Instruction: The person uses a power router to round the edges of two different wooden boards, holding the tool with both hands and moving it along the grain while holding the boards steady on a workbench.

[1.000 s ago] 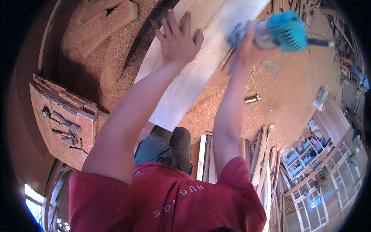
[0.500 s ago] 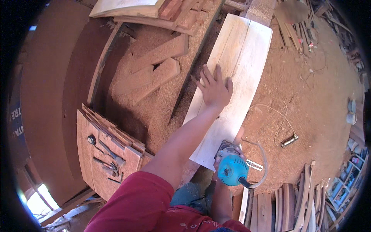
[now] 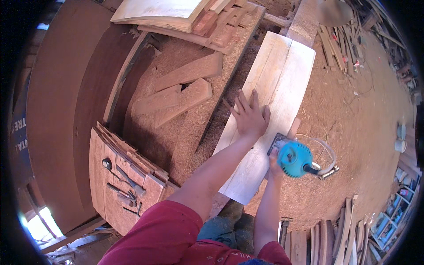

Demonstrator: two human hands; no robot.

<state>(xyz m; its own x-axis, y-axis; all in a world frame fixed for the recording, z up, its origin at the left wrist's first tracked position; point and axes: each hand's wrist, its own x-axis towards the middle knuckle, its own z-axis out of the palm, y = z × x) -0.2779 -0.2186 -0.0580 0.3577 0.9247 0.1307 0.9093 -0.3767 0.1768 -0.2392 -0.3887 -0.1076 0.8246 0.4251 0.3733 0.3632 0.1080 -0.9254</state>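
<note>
1. Pale board [image 3: 279, 112] sits right in front of the person; its long axis slants from lower left to upper right, near end just ahead of the knees.
2. Teal power tool [image 3: 296, 159] is at the board's right-hand long edge, nearer end; dark base toward the wood, motor end out to the right; can't tell if the base is on the top face or against the side.
3. Right hand [image 3: 274, 162] is the one on the tool, wrapped round its body, some fingers hidden; that forearm comes almost straight up from below.
4. Left hand [image 3: 251, 118] is flat on the board, fingers spread wide, gripping nothing; it's farther up the board than the tool, forearm slanting in from lower left.
</note>
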